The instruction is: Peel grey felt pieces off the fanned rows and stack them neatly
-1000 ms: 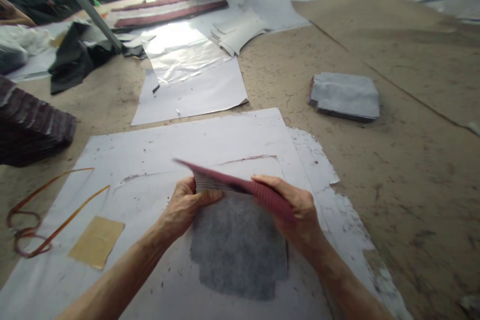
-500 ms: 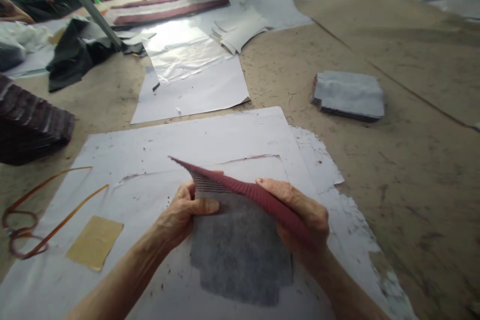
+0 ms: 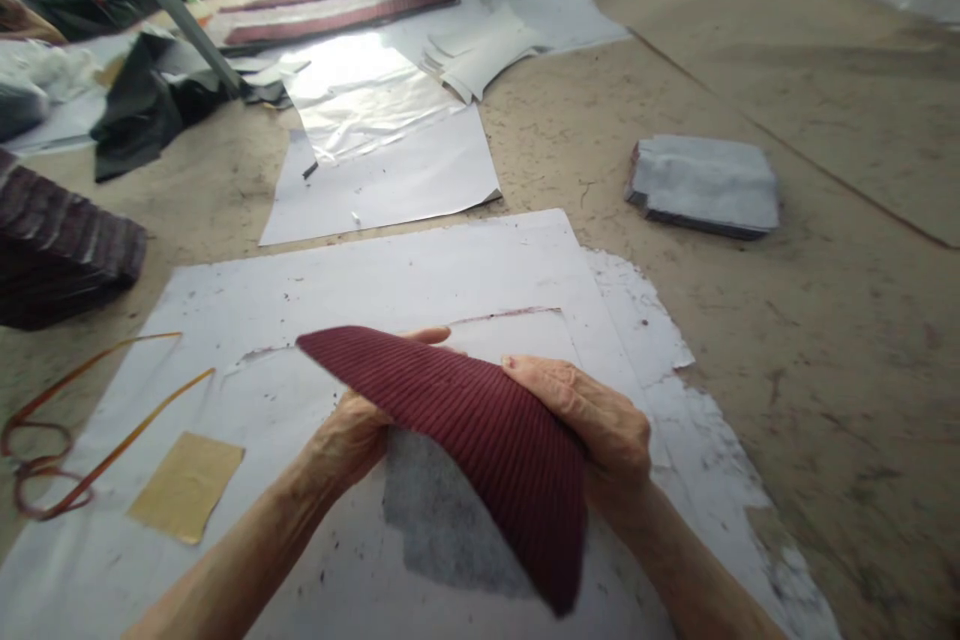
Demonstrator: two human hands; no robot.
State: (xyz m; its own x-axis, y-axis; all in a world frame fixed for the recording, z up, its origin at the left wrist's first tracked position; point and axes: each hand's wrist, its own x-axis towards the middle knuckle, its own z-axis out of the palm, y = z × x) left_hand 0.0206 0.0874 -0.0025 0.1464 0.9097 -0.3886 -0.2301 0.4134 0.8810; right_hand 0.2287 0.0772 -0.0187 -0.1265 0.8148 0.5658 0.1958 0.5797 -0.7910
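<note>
Between fingers [image 3: 541, 380], ribbed maroon sheet [image 3: 465, 425]

At lower centre, the maroon piece [image 3: 480, 420] looks like matt, ribbed cloth; the grey piece [image 3: 442, 520] below appears felt-like and matt. The white sheet [image 3: 420, 270] resembles smooth paper, while upper centre shows glossy, wrinkled, plastic-looking film [image 3: 367, 100].

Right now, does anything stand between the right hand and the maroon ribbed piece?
Nothing visible does: the right hand directly touches the edge of the maroon ribbed piece. The grey piece shows beneath it, not between them.
</note>
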